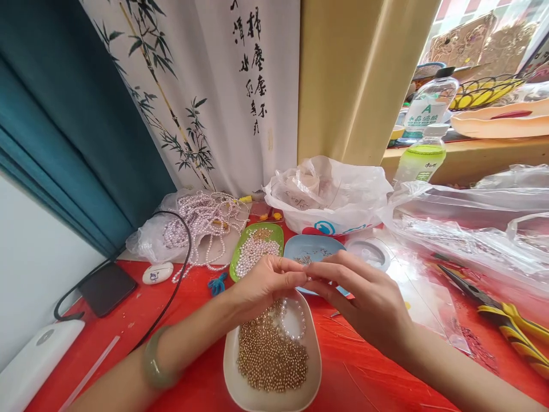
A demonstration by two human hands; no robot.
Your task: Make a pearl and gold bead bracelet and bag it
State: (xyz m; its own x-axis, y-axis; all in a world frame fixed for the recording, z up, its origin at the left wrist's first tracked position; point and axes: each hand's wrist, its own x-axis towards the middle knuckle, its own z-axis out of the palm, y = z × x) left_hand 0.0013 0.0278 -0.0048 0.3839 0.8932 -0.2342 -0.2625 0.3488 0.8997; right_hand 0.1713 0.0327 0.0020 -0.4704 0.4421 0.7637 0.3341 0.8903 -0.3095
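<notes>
My left hand (261,283) and my right hand (364,297) meet fingertip to fingertip above a white dish (240,383) filled with small gold beads (270,357). A loop of pearl beads (295,323) hangs from my left fingers into the dish. What the right fingertips pinch is too small to make out. Behind the hands lie a green tray (277,232) of pearls and a blue tray (313,246) with a few small metal parts. A green bangle (152,366) sits on my left wrist.
Strands of pearls (206,220) lie on plastic at the back left. A white plastic bag (326,194) stands behind the trays. Yellow-handled pliers (510,320) lie at right. A phone (107,289), cable and white device are at left. Bottles stand on the shelf.
</notes>
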